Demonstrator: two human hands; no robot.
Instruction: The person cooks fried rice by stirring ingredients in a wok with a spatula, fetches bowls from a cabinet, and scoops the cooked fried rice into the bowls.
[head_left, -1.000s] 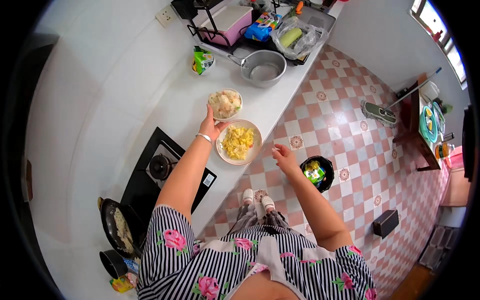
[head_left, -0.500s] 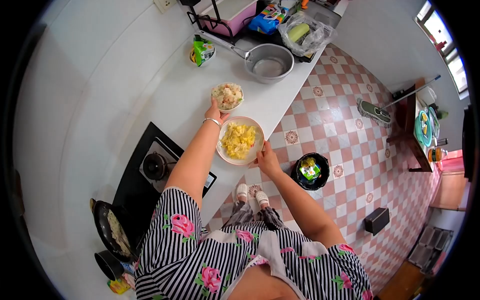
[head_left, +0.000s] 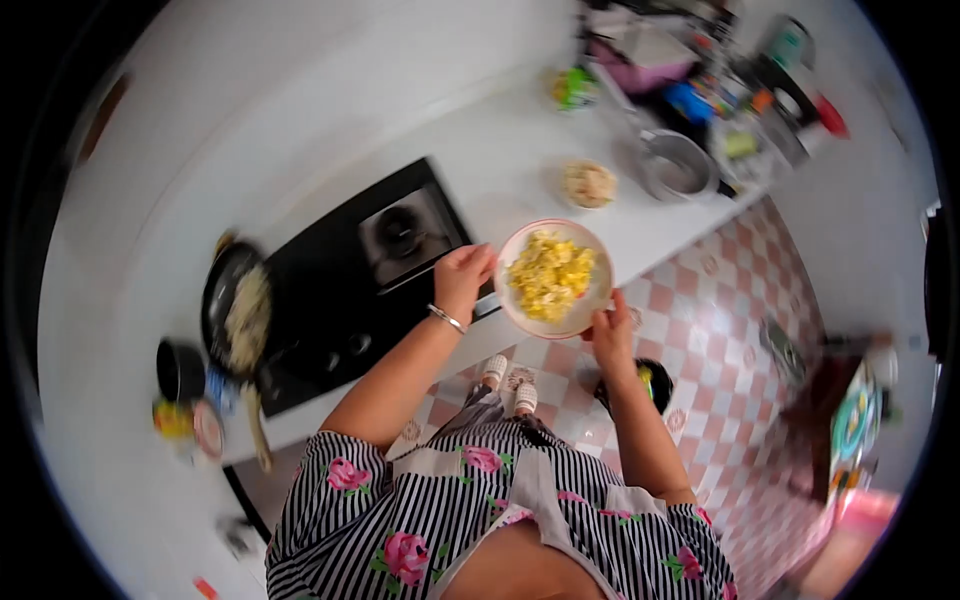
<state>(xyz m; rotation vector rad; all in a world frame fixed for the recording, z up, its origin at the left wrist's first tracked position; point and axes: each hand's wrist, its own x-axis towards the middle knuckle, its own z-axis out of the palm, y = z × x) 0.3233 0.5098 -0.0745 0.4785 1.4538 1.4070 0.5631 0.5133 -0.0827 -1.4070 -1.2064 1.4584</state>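
Yellow eggs (head_left: 550, 275) on plate (head_left: 512, 310); both hands hold.

Food (head_left: 550, 280) on plate (head_left: 600, 292) | bowl (head_left: 590, 205) right of stove (head_left: 305, 270) | saucepan (head_left: 680, 172) right of bowl (just beside)

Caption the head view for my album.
Left hand and right hand hold a plate of yellow food near the stove.

Gray long-handled pan (head_left: 678, 165) is sitting on the white counter (head_left: 465, 135); green packet (head_left: 575, 88) is resting closer to the wall (head_left: 330, 90). Pink box (head_left: 640, 68) is lying amid blurred clutter. On the tiled floor (head_left: 700, 300), black bin (head_left: 661, 387) is standing, partly hidden. Teal basin (head_left: 853, 424) is resting on a side table (head_left: 828, 415).
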